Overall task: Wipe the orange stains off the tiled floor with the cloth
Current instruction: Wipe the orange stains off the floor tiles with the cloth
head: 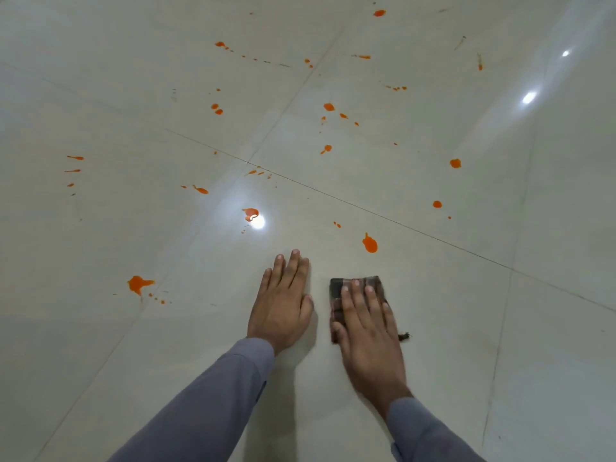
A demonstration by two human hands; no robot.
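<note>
A dark checked cloth point(338, 288), folded into a pad, lies flat on the pale glossy tiled floor point(433, 328). My right hand point(366, 331) presses flat on top of it, fingers spread forward. My left hand point(283, 301) rests palm down on the bare tile just left of the cloth, holding nothing. Several orange stains dot the floor ahead. The nearest orange blot point(370, 244) lies a little beyond the cloth. A larger orange splash point(138, 284) sits to the left of my left hand. Another orange stain point(250, 213) lies ahead beside a light glare.
Thin grout lines point(366, 211) cross the floor diagonally. Bright ceiling-light reflections point(529, 97) shine at the upper right. More small orange drops scatter toward the far edge of view. My grey sleeves point(206, 408) reach in from the bottom.
</note>
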